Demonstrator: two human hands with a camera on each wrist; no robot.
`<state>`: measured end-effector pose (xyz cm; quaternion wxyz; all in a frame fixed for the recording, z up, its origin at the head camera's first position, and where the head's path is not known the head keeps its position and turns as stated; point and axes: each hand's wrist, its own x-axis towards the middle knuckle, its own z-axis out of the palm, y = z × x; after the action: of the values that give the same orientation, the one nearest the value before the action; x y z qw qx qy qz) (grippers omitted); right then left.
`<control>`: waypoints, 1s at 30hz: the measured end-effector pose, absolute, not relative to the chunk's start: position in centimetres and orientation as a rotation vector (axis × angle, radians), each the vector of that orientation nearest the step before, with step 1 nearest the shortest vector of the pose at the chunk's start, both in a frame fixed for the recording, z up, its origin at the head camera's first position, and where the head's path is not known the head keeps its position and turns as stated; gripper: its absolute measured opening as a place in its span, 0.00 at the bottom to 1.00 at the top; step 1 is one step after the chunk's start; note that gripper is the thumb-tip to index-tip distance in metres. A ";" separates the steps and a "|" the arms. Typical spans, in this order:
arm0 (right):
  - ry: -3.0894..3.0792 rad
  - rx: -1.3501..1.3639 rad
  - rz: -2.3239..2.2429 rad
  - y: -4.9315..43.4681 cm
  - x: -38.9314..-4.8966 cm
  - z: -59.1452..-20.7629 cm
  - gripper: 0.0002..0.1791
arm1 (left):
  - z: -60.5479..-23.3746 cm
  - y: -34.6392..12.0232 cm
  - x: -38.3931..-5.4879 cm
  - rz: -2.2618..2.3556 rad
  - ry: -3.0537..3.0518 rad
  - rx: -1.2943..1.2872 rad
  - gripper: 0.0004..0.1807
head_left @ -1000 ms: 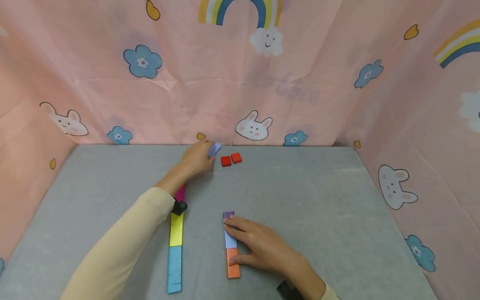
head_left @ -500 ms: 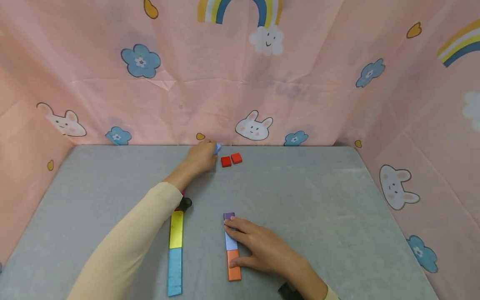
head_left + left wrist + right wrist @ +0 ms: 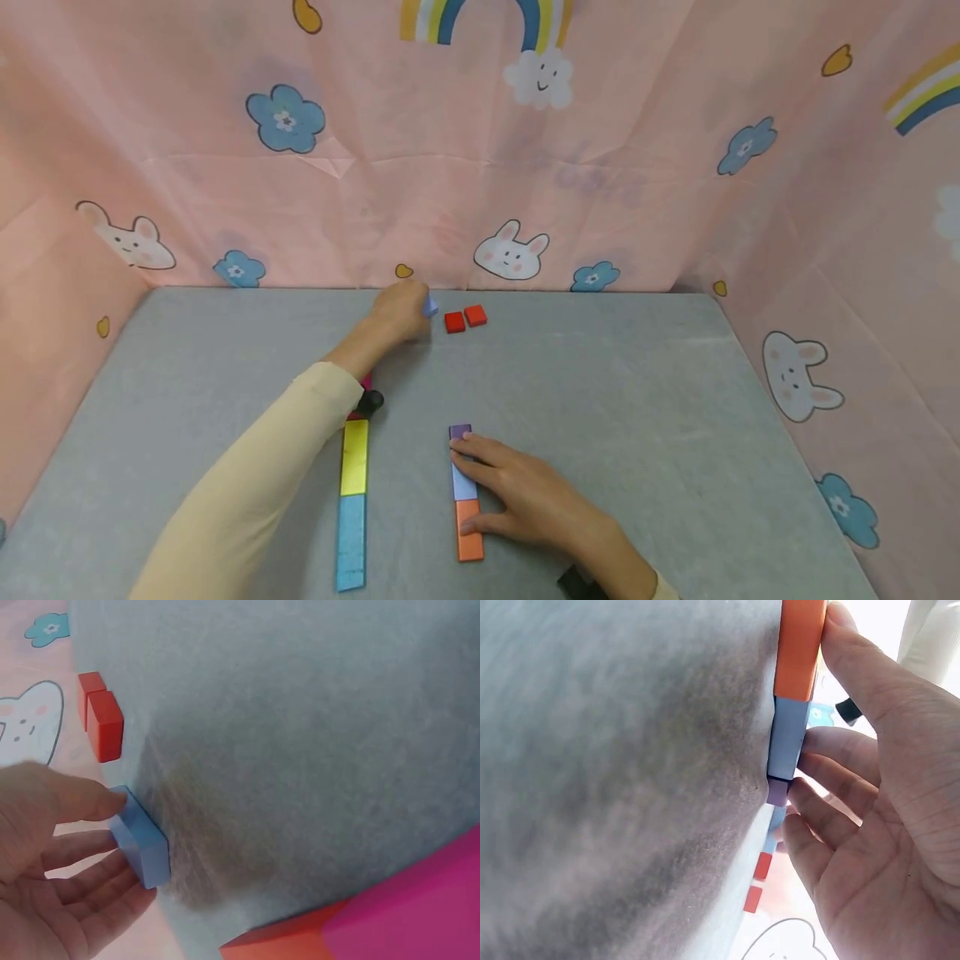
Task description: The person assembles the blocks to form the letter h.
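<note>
Near the far edge of the table, my left hand (image 3: 402, 310) pinches a light blue block (image 3: 141, 838) between thumb and fingers. Most of that block is hidden behind the hand in the head view. Just right of it lie two small red blocks (image 3: 465, 319), side by side. My right hand (image 3: 528, 496) rests with relaxed fingers along a short row: a purple block (image 3: 778, 792), a periwinkle block (image 3: 464, 483) and an orange block (image 3: 469, 546). Its thumb touches the orange one, and the other fingers reach the purple and periwinkle ones.
Left of the short row runs a longer line with a blue block (image 3: 351, 542), a yellow block (image 3: 355, 458), and a magenta block (image 3: 420, 904) with an orange-red block (image 3: 289, 934) at its end. My left forearm crosses above it. A pink printed curtain (image 3: 360, 200) borders the grey table (image 3: 600, 400).
My left hand has shifted slightly right, and the light blue block now shows less beside it, tilted differently. The right hand stays on its row.
</note>
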<state>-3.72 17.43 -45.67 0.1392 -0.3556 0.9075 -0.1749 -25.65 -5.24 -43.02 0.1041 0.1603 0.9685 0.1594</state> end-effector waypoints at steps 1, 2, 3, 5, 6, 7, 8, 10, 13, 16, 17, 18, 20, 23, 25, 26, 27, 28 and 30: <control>2.624 -1.028 -0.506 17.4 -3.7 -45.7 0.45 | -43.0 -5.2 -25.6 0.467 2.859 0.474 0.12; 2.626 -1.031 -0.506 17.5 -3.7 -45.7 0.45 | -43.0 -5.2 -25.5 0.461 2.867 0.480 0.10; 2.628 -1.034 -0.507 17.5 -3.6 -45.7 0.45 | -43.0 -5.2 -25.5 0.464 2.873 0.484 0.09; 2.635 -1.045 -0.511 17.5 -3.6 -45.8 0.45 | -43.1 -5.1 -25.4 0.475 2.885 0.487 0.08; 2.639 -1.049 -0.513 17.5 -3.6 -45.8 0.45 | -43.2 -5.2 -25.4 0.486 2.888 0.478 0.07; 2.644 -1.053 -0.513 17.5 -3.6 -45.8 0.45 | -43.2 -5.2 -25.4 0.493 2.893 0.472 0.06; 2.650 -1.060 -0.514 17.5 -3.6 -45.8 0.45 | -43.2 -5.3 -25.4 0.504 2.897 0.466 0.06; 2.660 -1.063 -0.515 17.5 -3.6 -45.8 0.45 | -43.2 -5.5 -25.3 0.521 2.903 0.462 0.05; 2.664 -1.068 -0.513 17.6 -3.6 -45.9 0.45 | -43.1 -5.9 -25.0 0.539 2.912 0.479 0.05; 2.660 -1.063 -0.509 17.5 -3.7 -45.9 0.45 | -43.0 -6.3 -24.4 0.574 2.904 0.506 0.09; 2.657 -1.061 -0.509 17.5 -3.7 -45.9 0.45 | -42.9 -6.5 -24.1 0.593 2.899 0.513 0.11; 2.655 -1.059 -0.510 17.5 -3.7 -45.8 0.45 | -42.8 -6.6 -23.8 0.609 2.897 0.523 0.13; 2.655 -1.055 -0.503 17.5 -3.7 -45.8 0.45 | -42.7 -7.0 -23.1 0.639 2.898 0.551 0.15; 2.653 -1.050 -0.499 17.5 -3.7 -45.8 0.45 | -42.5 -7.4 -22.0 0.664 2.903 0.626 0.14; 2.652 -1.046 -0.501 17.5 -3.6 -45.8 0.45 | -42.3 -7.7 -21.1 0.667 2.903 0.682 0.13; 2.652 -1.043 -0.503 17.5 -3.6 -45.8 0.45 | -42.3 -7.8 -20.6 0.661 2.903 0.707 0.14; 2.652 -1.042 -0.503 17.5 -3.6 -45.8 0.45 | -42.2 -7.9 -20.1 0.655 2.900 0.729 0.15; 2.653 -1.040 -0.506 17.5 -3.6 -45.8 0.45 | -42.1 -8.0 -19.7 0.649 2.895 0.745 0.15; 2.655 -1.038 -0.508 17.5 -3.6 -45.8 0.45 | -42.0 -8.1 -18.7 0.634 2.883 0.765 0.18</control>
<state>-3.63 17.46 -45.83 0.1226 -0.3558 0.9100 -0.1740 -18.75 -8.12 -41.97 0.0459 0.2506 0.9444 0.2077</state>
